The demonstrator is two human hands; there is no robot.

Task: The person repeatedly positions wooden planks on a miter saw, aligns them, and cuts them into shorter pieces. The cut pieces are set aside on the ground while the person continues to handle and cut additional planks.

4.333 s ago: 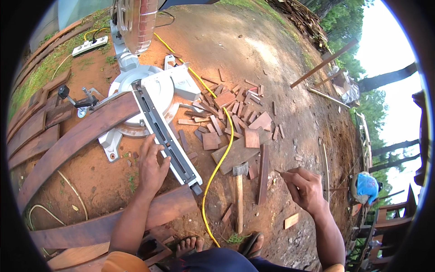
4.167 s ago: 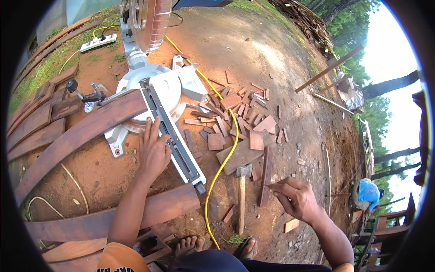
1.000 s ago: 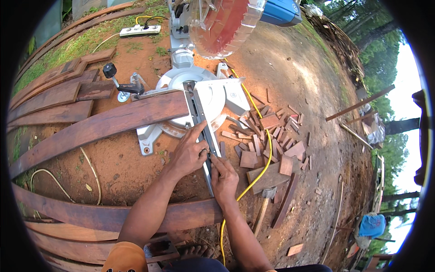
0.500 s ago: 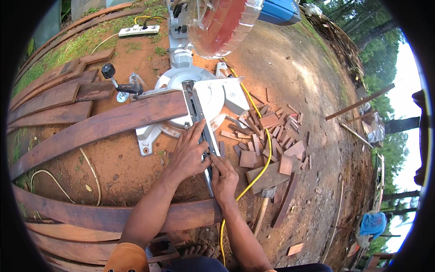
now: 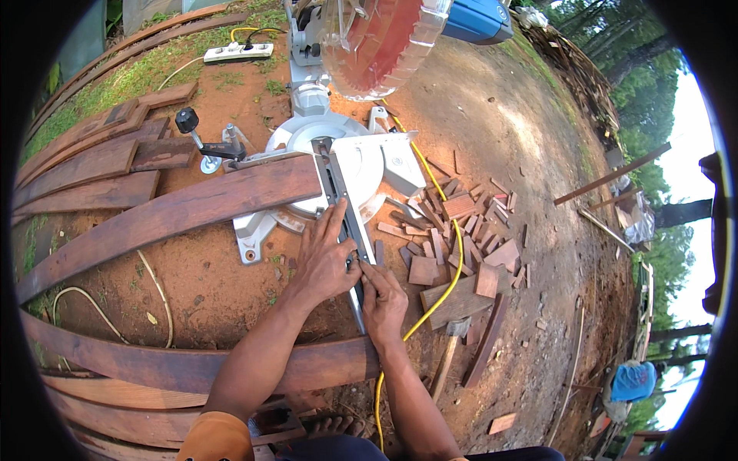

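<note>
My left hand (image 5: 326, 260) lies over the front of the mitre saw's table, its index finger stretched along the slot and its thumb bent in. Close against it, my right hand (image 5: 383, 301) is curled, with thumb and index finger pinched together. Both hold a slim silver metal bar (image 5: 357, 309) with a small dark fitting between them; much of it is covered by my fingers. A long brown board (image 5: 192, 203) rests on the saw table (image 5: 357, 165), its end at the slot. Above hangs the red saw blade (image 5: 380, 50) behind a clear guard, raised off the board.
Several wooden offcuts (image 5: 461, 207) lie right of the saw, near a hammer (image 5: 447, 353) and a yellow cable (image 5: 430, 307). Another board (image 5: 330, 365) crosses beneath my forearms. More boards (image 5: 84, 169) are stacked left. A power strip (image 5: 238, 52) lies behind. Far right, a person in blue (image 5: 632, 382) crouches.
The whole view has shifted very slightly to the right. Both hands keep the same grip at the metal bar, and the board and saw have not moved.
</note>
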